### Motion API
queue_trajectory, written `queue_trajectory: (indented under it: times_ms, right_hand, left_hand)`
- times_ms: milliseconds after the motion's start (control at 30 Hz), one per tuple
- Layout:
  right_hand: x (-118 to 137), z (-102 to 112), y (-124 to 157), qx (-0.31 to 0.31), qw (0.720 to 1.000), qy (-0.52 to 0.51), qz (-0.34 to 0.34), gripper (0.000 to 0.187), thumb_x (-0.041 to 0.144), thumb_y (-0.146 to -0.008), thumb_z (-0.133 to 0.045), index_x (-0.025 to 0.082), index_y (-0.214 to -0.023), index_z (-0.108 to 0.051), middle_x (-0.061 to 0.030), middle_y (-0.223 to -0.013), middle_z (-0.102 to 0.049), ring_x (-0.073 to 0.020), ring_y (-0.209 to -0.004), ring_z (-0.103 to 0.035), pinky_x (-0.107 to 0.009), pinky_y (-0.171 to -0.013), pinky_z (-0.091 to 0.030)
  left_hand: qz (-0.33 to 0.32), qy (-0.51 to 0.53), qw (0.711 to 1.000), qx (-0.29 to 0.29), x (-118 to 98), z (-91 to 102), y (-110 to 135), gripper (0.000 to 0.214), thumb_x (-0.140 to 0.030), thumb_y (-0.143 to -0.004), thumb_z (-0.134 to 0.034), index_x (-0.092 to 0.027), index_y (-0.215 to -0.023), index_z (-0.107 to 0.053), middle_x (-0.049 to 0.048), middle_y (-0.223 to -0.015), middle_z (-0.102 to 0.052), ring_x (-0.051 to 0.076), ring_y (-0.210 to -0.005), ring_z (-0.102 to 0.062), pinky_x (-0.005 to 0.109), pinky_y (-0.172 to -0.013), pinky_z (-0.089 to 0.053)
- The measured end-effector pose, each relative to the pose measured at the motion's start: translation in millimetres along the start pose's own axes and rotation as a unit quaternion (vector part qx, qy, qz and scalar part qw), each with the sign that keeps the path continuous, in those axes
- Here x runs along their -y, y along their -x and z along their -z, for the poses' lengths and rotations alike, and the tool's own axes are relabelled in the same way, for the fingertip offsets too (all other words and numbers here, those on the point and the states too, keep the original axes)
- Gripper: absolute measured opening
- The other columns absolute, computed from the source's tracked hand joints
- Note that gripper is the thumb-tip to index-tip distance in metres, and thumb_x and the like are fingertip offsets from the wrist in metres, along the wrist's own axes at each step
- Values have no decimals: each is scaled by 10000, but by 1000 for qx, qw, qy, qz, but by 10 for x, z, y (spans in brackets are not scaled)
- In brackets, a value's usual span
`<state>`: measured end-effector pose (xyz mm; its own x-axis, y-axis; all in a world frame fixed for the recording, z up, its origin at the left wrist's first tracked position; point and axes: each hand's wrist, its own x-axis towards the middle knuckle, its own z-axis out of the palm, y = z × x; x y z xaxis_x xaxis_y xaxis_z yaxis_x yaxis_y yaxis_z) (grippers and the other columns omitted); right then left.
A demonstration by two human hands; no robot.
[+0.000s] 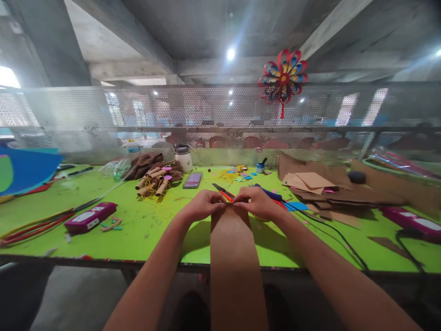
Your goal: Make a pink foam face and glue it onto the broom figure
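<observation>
A long strip of brown kraft paper (234, 257) runs from my hands down over the front edge of the green table. My left hand (206, 204) pinches its far end at the left corner. My right hand (257, 202) is closed on the same end at the right, the two sets of fingertips close together. Along that end the paper looks folded or rolled into a narrow dark edge. Just beyond my fingers lie scissors (220, 189) with orange-red handles, partly hidden. A blue-handled tool (268, 192) with a black cord rests beyond my right hand.
Several brown paper rolls (155, 180) lie at the left behind a purple power strip (91, 217). Stacked brown paper (330, 195) covers the right side. A white jar (183, 158) and a small blue pot (260, 168) stand by the mesh partition (206, 110), where a paper pinwheel (284, 78) hangs.
</observation>
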<state>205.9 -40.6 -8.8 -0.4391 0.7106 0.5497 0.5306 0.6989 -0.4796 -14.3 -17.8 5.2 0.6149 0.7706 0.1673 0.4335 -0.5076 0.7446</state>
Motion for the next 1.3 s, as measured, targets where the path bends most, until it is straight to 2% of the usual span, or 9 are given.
queue_trajectory:
  times_ms: [167,267,433,567,667,767,933,1033,1300]
  right_hand:
    - [0,-7,-8,1,1000,-5,24,90,149,-794,-671,178,-782,-756,-38,-735,-690,-137,-693,-603,-255,-652,-441]
    - [26,-7,-8,14,1000,-6,12,93,166,-803,-662,168,-778,-752,-47,-751,-696,-144,-711,-611,-263,-672,-446]
    - [84,-11,2,46,997,-43,-43,91,177,-796,-647,152,-803,-734,-46,-788,-711,-152,-744,-621,-268,-693,-458]
    - [91,-3,7,35,995,-77,-50,135,250,-804,-644,143,-792,-725,-53,-782,-705,-155,-740,-610,-268,-679,-454]
    - [70,19,1,27,993,-105,-49,141,265,-792,-648,149,-762,-720,-44,-753,-694,-143,-714,-594,-260,-661,-445]
    - [36,42,-5,20,990,-122,-62,126,260,-769,-659,154,-725,-711,-32,-712,-677,-131,-676,-569,-252,-634,-433]
    - [-5,52,-1,16,987,-141,-70,124,266,-750,-673,157,-704,-707,-28,-697,-660,-131,-672,-559,-254,-623,-426]
    - [-4,53,1,17,986,-148,-71,129,280,-745,-681,161,-701,-706,-23,-696,-651,-127,-674,-555,-256,-628,-428]
    - [1,72,4,1,984,-168,-64,147,297,-724,-691,152,-703,-703,-24,-687,-643,-128,-657,-542,-260,-612,-416]
  left_hand:
    - [-37,35,998,23,20,-11,-17,255,-377,-792,-624,-123,-778,-641,7,-667,-594,111,-615,-503,215,-561,-357]
    - [-53,14,998,27,26,-24,-30,317,-422,-828,-590,-115,-789,-659,16,-680,-599,110,-616,-494,217,-560,-344]
    - [-70,-19,997,27,30,-54,-34,304,-392,-858,-545,-120,-776,-652,2,-649,-579,106,-598,-472,212,-548,-330]
    - [-94,-19,995,11,0,-66,-20,242,-341,-858,-550,-131,-814,-664,14,-714,-629,116,-653,-511,213,-599,-375]
    - [-111,1,993,25,-9,-27,2,231,-328,-860,-554,-140,-885,-686,35,-811,-676,129,-727,-556,221,-655,-415]
    - [-96,-5,995,36,7,47,27,286,-372,-865,-559,-130,-934,-696,38,-777,-669,118,-663,-548,210,-593,-407]
    - [-52,-23,998,38,22,130,44,382,-455,-857,-565,-103,-900,-705,30,-657,-625,104,-546,-518,199,-489,-380]
    - [-60,-10,997,45,18,130,37,343,-421,-868,-551,-114,-876,-704,26,-639,-634,97,-534,-534,192,-489,-393]
    - [-67,-8,998,16,-16,100,16,253,-351,-828,-590,-116,-786,-674,14,-612,-620,87,-518,-532,185,-491,-398]
